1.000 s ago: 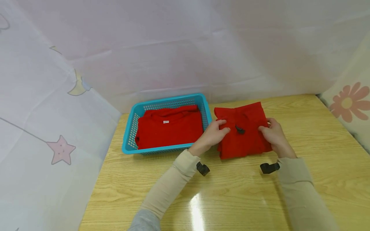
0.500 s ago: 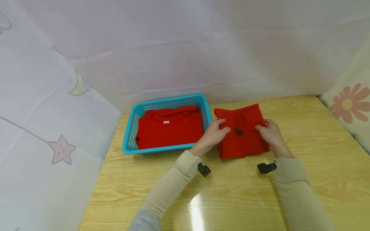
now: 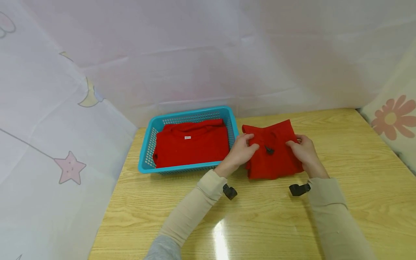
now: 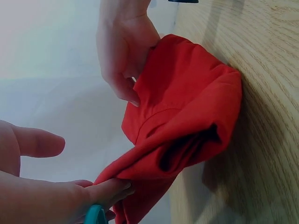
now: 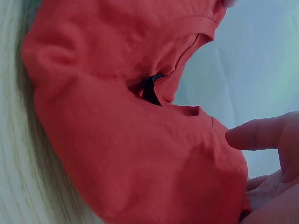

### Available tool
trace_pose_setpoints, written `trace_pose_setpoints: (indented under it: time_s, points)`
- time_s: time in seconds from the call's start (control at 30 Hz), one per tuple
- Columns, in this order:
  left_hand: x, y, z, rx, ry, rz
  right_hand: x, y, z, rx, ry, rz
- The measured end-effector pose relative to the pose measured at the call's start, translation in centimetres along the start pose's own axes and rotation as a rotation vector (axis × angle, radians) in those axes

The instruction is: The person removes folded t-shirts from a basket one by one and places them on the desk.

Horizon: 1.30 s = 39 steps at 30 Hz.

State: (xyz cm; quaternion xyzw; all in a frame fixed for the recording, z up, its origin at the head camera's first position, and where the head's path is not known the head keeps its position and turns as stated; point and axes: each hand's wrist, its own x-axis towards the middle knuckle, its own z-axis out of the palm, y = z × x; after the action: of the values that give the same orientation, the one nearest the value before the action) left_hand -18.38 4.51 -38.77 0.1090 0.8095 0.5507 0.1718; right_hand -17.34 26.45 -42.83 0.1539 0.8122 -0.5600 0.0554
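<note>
A folded red T-shirt (image 3: pixel 276 162) is on the table's right half, its neckline up and a small black tag (image 3: pixel 269 150) showing there. My left hand (image 3: pixel 241 151) is at its left edge. In the left wrist view the fingers (image 4: pixel 105 192) touch the cloth while the thumb stands apart from it. At the right edge my right hand (image 3: pixel 304 148) pinches the T-shirt, thumb in front and fingers behind. Both top corners are raised, and the middle dips between them. In the right wrist view, the thumb (image 5: pixel 254 134) reaches the cloth's edge.
A turquoise plastic basket (image 3: pixel 188 168) stands just left of the left hand. Inside lies another folded red T-shirt (image 3: pixel 191 150) with a white neck label. The wooden table (image 3: pixel 266 224) meets a pale cloth backdrop (image 3: pixel 182 65) behind and at the sides.
My right hand has shifted slightly left with the T-shirt's right edge, so the T-shirt looks narrower and dips more in the middle. The left hand has stayed almost still.
</note>
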Motion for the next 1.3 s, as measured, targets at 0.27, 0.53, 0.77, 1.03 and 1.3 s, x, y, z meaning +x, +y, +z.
trace_pose_setpoints:
  time_s: [0.27, 0.53, 0.77, 1.03, 1.3]
  points:
    - [-0.3, 0.0, 0.0, 0.037, 0.02, -0.005, -0.1, -0.2, 0.0, -0.011, 0.009, 0.001]
    - [-0.4, -0.2, -0.1, 0.008, 0.003, -0.022, -0.4, -0.5, -0.7, -0.081, 0.044, -0.032]
    - [-0.5, -0.4, -0.3, -0.032, -0.043, 0.007, -0.3, -0.7, -0.9, -0.114, 0.057, -0.045]
    - [-0.6, -0.7, -0.9, -0.093, -0.081, 0.02, -0.6, -1.0, -0.5, -0.1, 0.04, -0.034]
    - [-1.0, -0.5, -2.8, -0.165, -0.141, 0.077, -0.5, -1.7, 0.3, -0.112, 0.048, -0.074]
